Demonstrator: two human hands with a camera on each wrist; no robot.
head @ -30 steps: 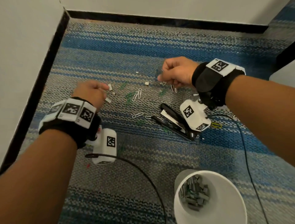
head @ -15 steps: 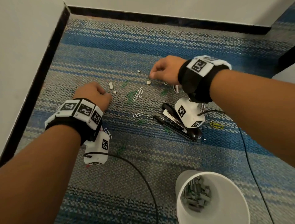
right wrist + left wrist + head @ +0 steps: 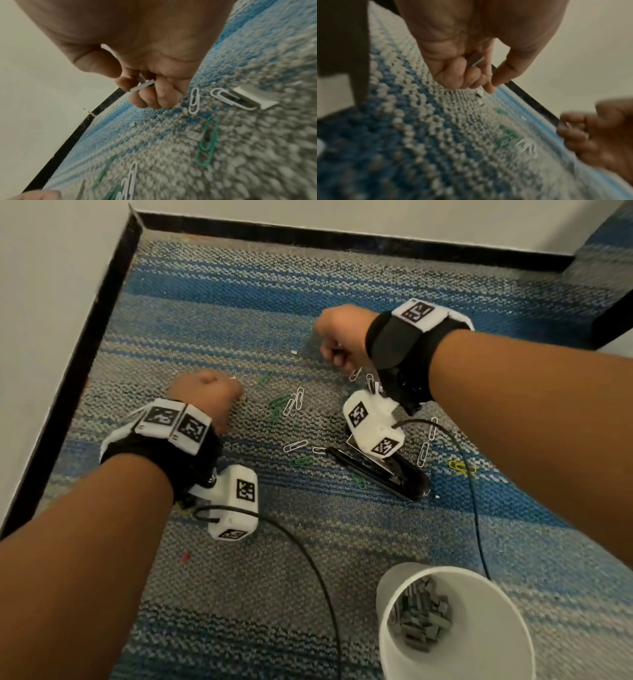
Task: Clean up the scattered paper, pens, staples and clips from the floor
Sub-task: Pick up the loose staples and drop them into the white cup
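Both hands work low over the striped carpet [image 3: 212, 316], fingers curled. Left hand [image 3: 205, 395]: wrist view shows a staple strip [image 3: 476, 61] tucked in the palm under bent fingers, thumb and forefinger closing on a loose staple piece [image 3: 479, 93] on the pile; a second piece [image 3: 482, 104] lies just beyond it. Right hand [image 3: 342, 337]: fingers curled round another staple strip [image 3: 142, 85], knuckles near the carpet, more held inside cannot be told.

Outward from the hands: one small staple piece [image 3: 294, 352] sits between them, nearer the right. White paper clips [image 3: 296, 402] and green paper clips [image 3: 277, 409] lie tangled in the middle; a yellow paper clip [image 3: 460, 466] lies to the right. Black stapler [image 3: 387, 474] lies open beside the right wrist camera. White cup [image 3: 493, 655], near edge of the head view, already holds a heap of grey staple strips [image 3: 421, 618].

Handling, as judged: staple strips are light, stiff and brittle along the glue line, likely to snap if bent; best pinched across the short sides, ends kept off the fingertips. Small pieces sink into the loops, so a fingertip pinch from above suits. Clips are springy, snag each other, and may lift in clumps. No paper or pens in view.
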